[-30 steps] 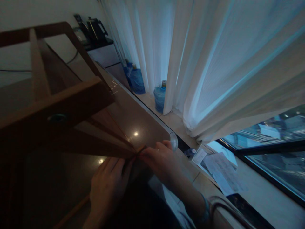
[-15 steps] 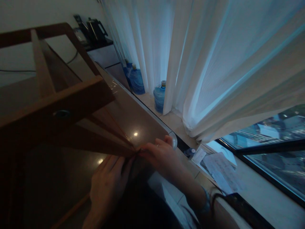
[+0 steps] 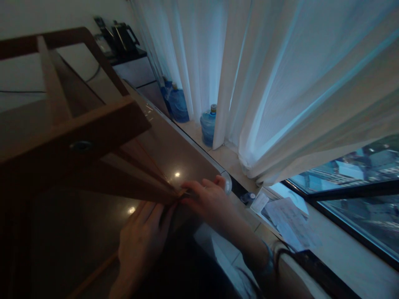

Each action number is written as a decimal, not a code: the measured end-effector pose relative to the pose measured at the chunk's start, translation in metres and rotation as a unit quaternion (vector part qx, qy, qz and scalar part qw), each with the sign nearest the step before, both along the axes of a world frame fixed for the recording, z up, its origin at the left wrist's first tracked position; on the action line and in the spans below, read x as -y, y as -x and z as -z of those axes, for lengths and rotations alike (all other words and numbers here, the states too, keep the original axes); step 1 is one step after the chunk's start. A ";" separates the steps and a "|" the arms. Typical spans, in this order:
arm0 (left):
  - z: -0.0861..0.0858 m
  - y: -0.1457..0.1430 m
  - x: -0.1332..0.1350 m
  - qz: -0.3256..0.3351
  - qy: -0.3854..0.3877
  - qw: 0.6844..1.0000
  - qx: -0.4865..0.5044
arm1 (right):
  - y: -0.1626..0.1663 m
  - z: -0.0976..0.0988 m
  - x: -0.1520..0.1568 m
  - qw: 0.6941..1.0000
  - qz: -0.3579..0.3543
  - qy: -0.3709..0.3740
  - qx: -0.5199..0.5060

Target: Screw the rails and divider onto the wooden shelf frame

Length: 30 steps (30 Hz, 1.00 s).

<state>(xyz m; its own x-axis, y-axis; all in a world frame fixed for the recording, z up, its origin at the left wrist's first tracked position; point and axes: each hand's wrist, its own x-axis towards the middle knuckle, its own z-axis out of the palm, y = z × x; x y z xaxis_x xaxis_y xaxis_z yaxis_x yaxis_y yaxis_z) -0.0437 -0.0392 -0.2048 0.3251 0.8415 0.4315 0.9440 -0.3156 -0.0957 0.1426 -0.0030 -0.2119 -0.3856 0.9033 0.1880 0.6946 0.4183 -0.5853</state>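
Note:
A dark brown wooden frame (image 3: 109,124) of several joined bars stands on the shiny table on the left. One of its bars (image 3: 131,182) slants down to a narrow end near my body. My left hand (image 3: 140,236) is closed around the underside of that end, thumb towards the tip. At the same tip my right hand (image 3: 212,203) is closed in a pinch. Whatever lies between its fingertips is too small and dark to make out. A round metal fitting (image 3: 81,146) is set in the thick upper beam. A thin orange-brown line runs beside the slanting bar.
The table (image 3: 162,145) ends on the right along a pale edge, with a clear round object (image 3: 227,183) beside it. Blue water bottles (image 3: 208,126) stand by the white curtain (image 3: 268,83). Papers (image 3: 289,220) lie near the window; a black kettle (image 3: 124,37) stands behind.
My right hand's index finger has lifted and shifted slightly at the bar's tip. My left hand and the wooden frame stay almost where they were.

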 end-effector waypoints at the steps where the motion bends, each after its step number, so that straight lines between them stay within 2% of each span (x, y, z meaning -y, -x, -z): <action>1: 0.000 0.000 0.000 0.002 0.002 1.000 -0.002 | -0.001 0.000 0.000 1.000 -0.001 -0.006 0.000; 8: -0.005 -0.003 0.009 -0.005 0.054 0.999 0.003 | -0.010 -0.001 0.005 1.000 -0.024 -0.011 0.010; 13: -0.008 -0.006 0.015 0.008 0.069 0.996 0.051 | -0.013 -0.001 0.012 0.999 -0.017 -0.032 0.017; 23: -0.012 -0.006 0.016 -0.025 0.143 0.982 0.122 | -0.013 0.004 0.010 0.999 -0.013 -0.040 0.019; 26: -0.017 -0.001 0.010 -0.032 0.137 0.978 0.153 | -0.015 0.006 0.007 0.999 -0.023 -0.034 0.011; 30: -0.031 0.007 0.003 -0.063 0.109 0.958 0.258 | -0.016 0.009 0.006 0.999 -0.032 -0.011 -0.003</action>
<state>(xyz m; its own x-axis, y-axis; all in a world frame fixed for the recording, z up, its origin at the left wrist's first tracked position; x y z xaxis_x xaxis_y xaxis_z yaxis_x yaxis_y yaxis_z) -0.0504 -0.0424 -0.1741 0.0058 0.9485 0.3167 0.8799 -0.1553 0.4491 0.1581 -0.0090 -0.2206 -0.4413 0.8724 0.2100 0.6621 0.4746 -0.5800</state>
